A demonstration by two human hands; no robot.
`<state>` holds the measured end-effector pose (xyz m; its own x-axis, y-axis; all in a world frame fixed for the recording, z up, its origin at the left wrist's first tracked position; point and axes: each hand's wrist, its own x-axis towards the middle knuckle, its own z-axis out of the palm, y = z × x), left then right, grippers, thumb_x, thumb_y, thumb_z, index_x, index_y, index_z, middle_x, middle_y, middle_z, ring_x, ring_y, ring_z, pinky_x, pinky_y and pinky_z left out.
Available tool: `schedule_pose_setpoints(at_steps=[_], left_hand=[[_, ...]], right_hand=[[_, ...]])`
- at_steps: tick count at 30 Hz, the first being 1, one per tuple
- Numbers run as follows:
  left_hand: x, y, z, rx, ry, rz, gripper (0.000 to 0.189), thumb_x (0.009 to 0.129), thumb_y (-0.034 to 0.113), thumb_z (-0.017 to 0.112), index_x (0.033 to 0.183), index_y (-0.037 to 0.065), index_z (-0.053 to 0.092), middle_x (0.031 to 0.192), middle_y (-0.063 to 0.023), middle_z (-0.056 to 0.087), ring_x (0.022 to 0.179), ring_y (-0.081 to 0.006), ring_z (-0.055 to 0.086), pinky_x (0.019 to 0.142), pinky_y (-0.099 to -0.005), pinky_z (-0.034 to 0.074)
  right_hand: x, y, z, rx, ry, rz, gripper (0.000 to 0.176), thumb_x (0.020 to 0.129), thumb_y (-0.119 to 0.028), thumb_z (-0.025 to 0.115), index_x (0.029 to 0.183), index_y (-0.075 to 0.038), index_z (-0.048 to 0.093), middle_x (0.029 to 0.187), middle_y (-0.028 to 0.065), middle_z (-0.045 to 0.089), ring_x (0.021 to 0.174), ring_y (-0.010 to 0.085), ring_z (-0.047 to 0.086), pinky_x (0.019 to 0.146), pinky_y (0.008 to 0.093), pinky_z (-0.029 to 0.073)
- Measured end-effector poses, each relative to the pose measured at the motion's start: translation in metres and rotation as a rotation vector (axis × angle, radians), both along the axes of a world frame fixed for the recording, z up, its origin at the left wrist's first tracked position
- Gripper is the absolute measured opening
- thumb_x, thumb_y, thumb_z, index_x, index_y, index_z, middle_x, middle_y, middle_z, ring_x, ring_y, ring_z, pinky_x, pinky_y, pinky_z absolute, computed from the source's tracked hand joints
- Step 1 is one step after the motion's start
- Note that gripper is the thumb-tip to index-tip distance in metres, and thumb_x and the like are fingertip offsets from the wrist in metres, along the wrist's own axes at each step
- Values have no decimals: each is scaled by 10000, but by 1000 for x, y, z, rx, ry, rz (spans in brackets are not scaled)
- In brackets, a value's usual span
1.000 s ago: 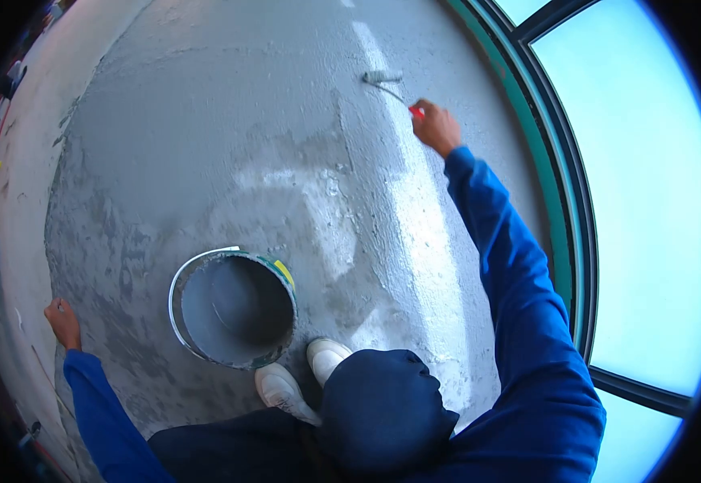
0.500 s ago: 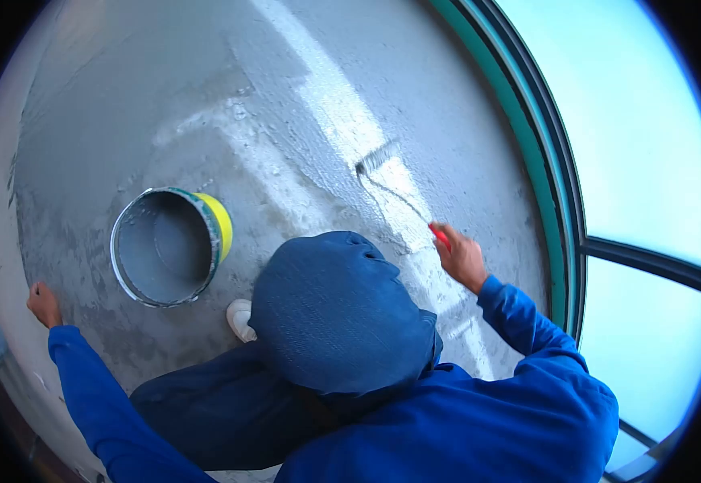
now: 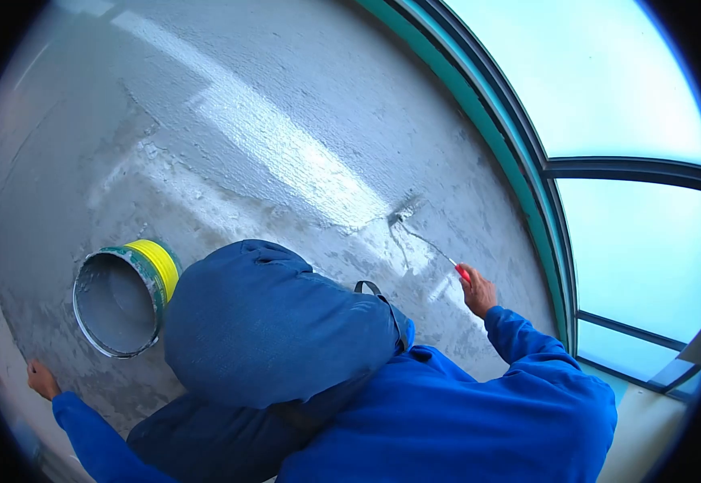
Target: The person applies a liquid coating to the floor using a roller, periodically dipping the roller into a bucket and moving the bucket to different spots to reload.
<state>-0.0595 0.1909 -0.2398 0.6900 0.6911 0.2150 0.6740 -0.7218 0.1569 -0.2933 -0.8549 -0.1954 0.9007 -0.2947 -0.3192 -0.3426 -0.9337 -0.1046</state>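
My right hand (image 3: 479,291) is closed around the red handle of a paint roller (image 3: 403,216). The roller head touches the floor at the lower end of a bright, textured strip, its thin wire frame running back to my fingers. At the far left, my left hand (image 3: 43,380) is curled into a fist near the base of a pale wall; nothing shows in it. Between that hand and my bent knee stands a bucket (image 3: 119,302) with a yellow band, its inside coated grey. How much it holds is hard to tell.
Wet grey coating covers much of the floor (image 3: 302,72), with rougher, drier patches nearer me. A curved-looking green and dark window frame (image 3: 519,185) with bright panes borders the right side. My blue-trousered knee (image 3: 278,330) hides the floor in the middle.
The roller has been drawn back toward me along the floor, with my right hand moving slightly nearer. My view has turned, so the bucket appears lower and further left. My left hand stays closed.
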Motion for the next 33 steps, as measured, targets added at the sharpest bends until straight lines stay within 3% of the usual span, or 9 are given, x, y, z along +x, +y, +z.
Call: schedule_pose_setpoints(at_steps=[6,12,15,21,26,30,33], left_hand=[[-14,-18,21,37,15,-5,385,899,289,492,1073,-22,636,1009,-194,653,928,-341,618,823,-385,475],[-30,-10,26,-110,-35,34,346,911,250,504,1068,-30,635,955,-201,655,881,-348,624,818,-390,481],[-40,8,14,55,-61,-34,354,917,264,492,1078,-20,629,962,-222,626,876,-364,605,813,-409,472],[-63,-9,32,76,120,113,364,925,283,478,1088,-15,608,1091,-241,528,977,-375,545,853,-423,436],[-91,-4,19,155,124,234,320,936,255,473,1085,-2,590,1084,-214,509,983,-366,535,856,-404,434],[-96,-7,12,148,171,280,302,949,228,462,1119,0,564,1101,-194,490,1014,-349,520,888,-387,415],[-102,0,-1,119,126,251,308,949,217,468,1128,-16,556,1119,-185,490,1041,-339,513,918,-373,400]], right_hand=[[64,-13,-20,-35,13,58,312,904,-235,520,1209,-170,503,1029,138,627,833,356,621,677,444,491],[200,15,-50,80,-175,237,330,889,-230,539,1212,-167,505,1017,131,632,814,356,623,671,450,495],[282,48,-56,126,-208,326,329,889,-230,537,1210,-171,505,999,137,637,808,365,622,673,453,498],[436,133,-76,169,-295,429,314,880,-243,533,1186,-171,531,956,193,647,821,395,622,708,463,501],[554,213,-96,155,-380,477,312,863,-260,530,1165,-182,545,888,203,654,824,397,623,726,473,497],[657,281,-90,82,-398,477,292,847,-263,538,1125,-190,586,876,191,660,846,384,627,739,473,495],[722,329,-57,28,-431,517,265,822,-235,542,1060,-170,638,935,162,668,877,371,629,762,446,501]])
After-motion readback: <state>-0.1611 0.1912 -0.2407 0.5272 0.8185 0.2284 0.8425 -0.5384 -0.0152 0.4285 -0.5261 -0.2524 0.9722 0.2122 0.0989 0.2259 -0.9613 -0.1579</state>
